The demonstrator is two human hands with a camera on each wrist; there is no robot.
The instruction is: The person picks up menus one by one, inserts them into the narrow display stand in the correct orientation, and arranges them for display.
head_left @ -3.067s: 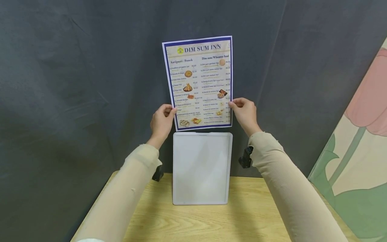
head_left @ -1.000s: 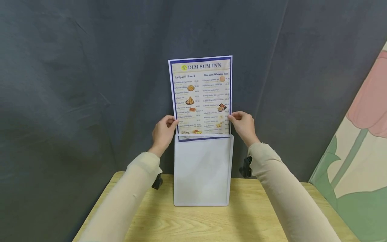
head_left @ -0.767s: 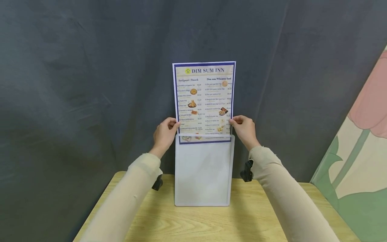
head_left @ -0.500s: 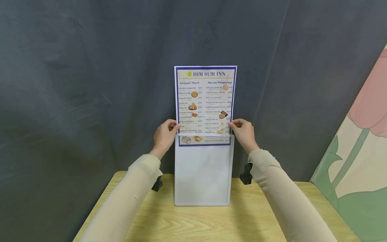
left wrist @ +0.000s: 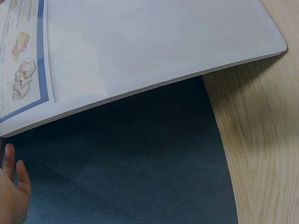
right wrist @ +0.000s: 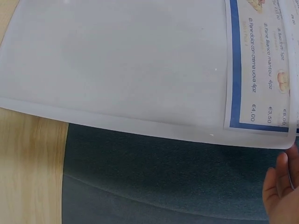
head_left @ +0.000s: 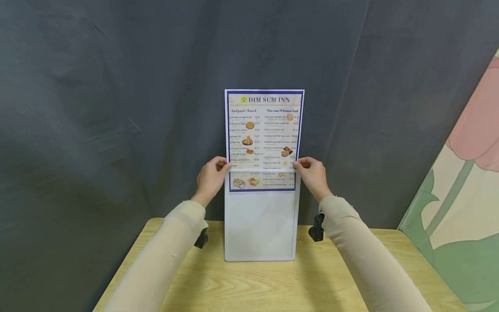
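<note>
A printed menu sheet [head_left: 264, 130] headed DIM SUM INN stands upright, its lower part inside a clear white-backed sleeve holder [head_left: 259, 225] on the wooden table [head_left: 218, 286]. My left hand [head_left: 210, 178] pinches the menu's left edge and my right hand [head_left: 313, 175] pinches its right edge, both at the holder's top rim. In the left wrist view the menu's blue-bordered corner [left wrist: 28, 70] shows behind the holder's front [left wrist: 154, 42]. From the right wrist camera the menu's bottom border [right wrist: 236, 65] shows through the holder [right wrist: 117, 60], and part of my right hand [right wrist: 280, 186] is at the lower right.
A dark grey cloth backdrop [head_left: 97, 108] hangs right behind the holder and table. A painted panel with a pink flower and green leaves [head_left: 460, 195] leans at the right. Small black cameras [head_left: 316, 227] sit on both wrists.
The menu has slid downward into the holder: 3.1 s ago it hung wholly above the rim, now its bottom band sits inside. Both hands came down with it.
</note>
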